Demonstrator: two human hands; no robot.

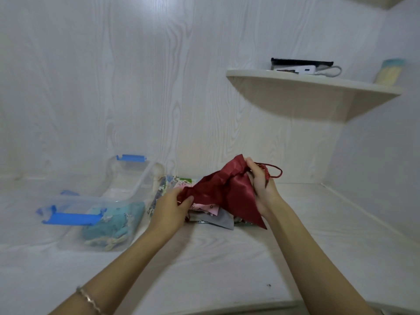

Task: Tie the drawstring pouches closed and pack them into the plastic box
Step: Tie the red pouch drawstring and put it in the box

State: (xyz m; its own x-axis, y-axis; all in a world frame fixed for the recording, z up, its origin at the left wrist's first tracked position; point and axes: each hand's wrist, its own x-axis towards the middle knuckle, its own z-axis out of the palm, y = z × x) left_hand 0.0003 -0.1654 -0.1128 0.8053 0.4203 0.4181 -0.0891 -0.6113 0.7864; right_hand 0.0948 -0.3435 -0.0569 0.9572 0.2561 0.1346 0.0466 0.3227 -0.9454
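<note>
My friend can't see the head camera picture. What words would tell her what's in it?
Two bare hands, left hand and right hand, hold a dark red drawstring pouch above a pile of patterned pouches on a white surface. To the left, a clear plastic box with blue latches holds a teal pouch.

Box [127, 178] left of pouch pile [211, 212]; shelf [313, 87] above right.

No readable text

Nothing legible anywhere — the patterned pouches [204, 206], the plastic box [127, 192] and the items on the shelf [313, 85] carry no lettering, label or number that can be made out.
</note>
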